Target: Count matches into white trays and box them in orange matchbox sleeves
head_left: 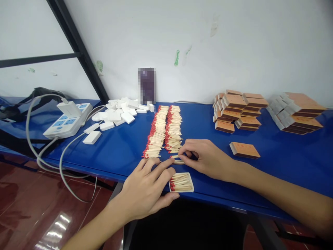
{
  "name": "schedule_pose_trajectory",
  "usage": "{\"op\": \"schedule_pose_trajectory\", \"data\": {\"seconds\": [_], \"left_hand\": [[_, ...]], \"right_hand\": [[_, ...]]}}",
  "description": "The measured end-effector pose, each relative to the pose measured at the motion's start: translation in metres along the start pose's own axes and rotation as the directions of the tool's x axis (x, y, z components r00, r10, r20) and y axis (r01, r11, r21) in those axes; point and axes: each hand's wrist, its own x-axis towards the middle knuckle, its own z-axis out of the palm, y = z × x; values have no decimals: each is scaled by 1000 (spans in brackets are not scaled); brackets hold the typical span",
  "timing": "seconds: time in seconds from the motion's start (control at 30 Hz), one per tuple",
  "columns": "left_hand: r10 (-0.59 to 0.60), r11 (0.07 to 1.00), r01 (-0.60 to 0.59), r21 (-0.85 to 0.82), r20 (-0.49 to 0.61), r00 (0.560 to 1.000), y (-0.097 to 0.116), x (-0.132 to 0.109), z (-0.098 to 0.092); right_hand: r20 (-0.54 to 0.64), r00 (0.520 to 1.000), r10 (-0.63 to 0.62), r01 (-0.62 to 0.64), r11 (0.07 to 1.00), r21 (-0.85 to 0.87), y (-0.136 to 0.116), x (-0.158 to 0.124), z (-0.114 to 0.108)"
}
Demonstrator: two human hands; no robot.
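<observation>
A small white matchbox tray (192,181) full of red-headed matches sits at the table's front edge. My left hand (145,187) straddles its left end, thumb along the near side and index finger at the far corner, with the other fingers spread toward the loose matches. Just beyond the tray, my right hand (205,158) pinches a match (174,156) between thumb and fingertips. Another couple of matches lie beneath it, by my left fingertips. Two long rows of matches, a left row (156,132) and a right row (173,128), run back from my hands, heads to the left.
White tray-like pieces (114,116) are heaped at the back left, near a power strip (67,121) with looping cables. Stacked matchboxes (234,107) and a second stack (299,113) stand at the right. One single matchbox (244,150) lies beyond my right forearm. A pixelated dark object (147,85) leans on the wall.
</observation>
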Motion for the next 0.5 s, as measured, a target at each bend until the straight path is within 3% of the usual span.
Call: {"op": "schedule_pose_trajectory", "data": {"seconds": [0.23, 0.5], "left_hand": [[-17, 1000, 18, -17, 33, 999, 0, 0, 1], [-13, 1000, 13, 9, 56, 998, 1, 0, -1]], "right_hand": [[19, 1000, 20, -21, 999, 43, -4, -1, -4], [-55, 998, -29, 30, 1000, 6, 4, 1, 2]]}}
